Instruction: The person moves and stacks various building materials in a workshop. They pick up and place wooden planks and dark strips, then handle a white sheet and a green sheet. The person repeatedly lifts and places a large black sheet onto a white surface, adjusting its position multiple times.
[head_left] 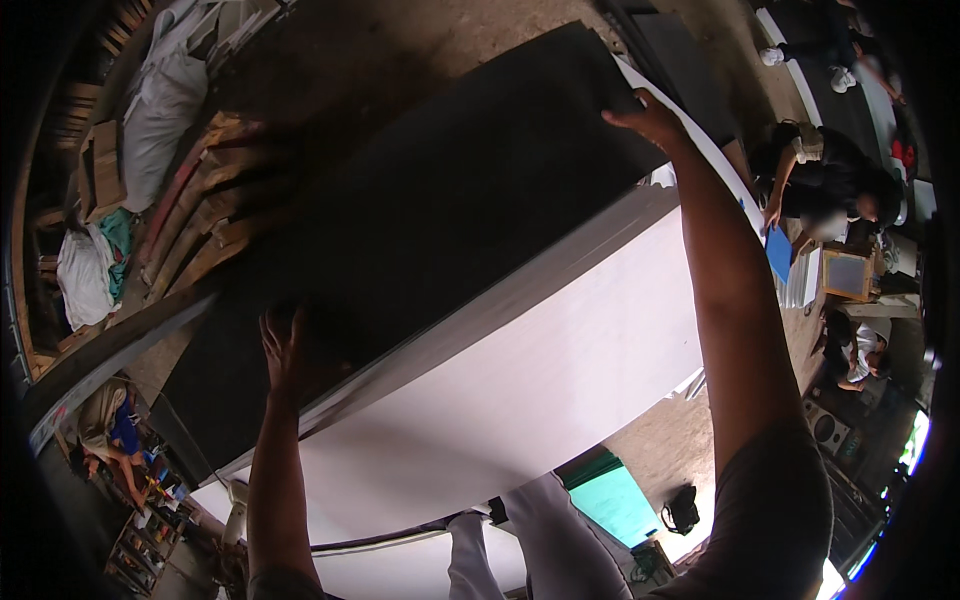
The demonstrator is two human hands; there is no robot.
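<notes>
A large black sheet lies slantwise across the middle, on top of a thick stack of boards whose layered edges show along the near side. On the near-left part of the black sheet rests my left hand, its fingers stretched out and partly in shadow. My right hand touches the same sheet near its far right end, with thumb and fingers apart. Nearer to me, a broad white sheet spreads below the stack's edge, above my legs. Neither hand shows anything picked up.
Wood scraps and a white sack lie at left. A turquoise panel and a black bag are on the floor at lower right. One co-worker bends over a blue piece at right; another person is at lower left.
</notes>
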